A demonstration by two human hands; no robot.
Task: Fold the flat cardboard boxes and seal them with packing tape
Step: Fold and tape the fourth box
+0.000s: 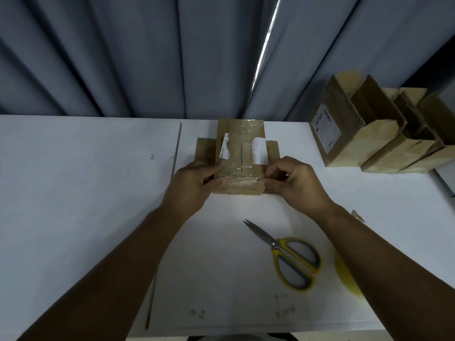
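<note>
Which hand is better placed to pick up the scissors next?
Right, likely. The scissors lie on the table just nearer than the right hand, which pinches the tape end; the left hand grips the cardboard box and would have to cross over.

Yellow tape roll (344, 275) mostly behind the right forearm (384, 254); box label (326, 129) print illegibly small.

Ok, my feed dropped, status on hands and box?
Left hand holds cardboard box; right hand pinches tape strip at its edge. Scissors lie near, nothing blocking.
</note>
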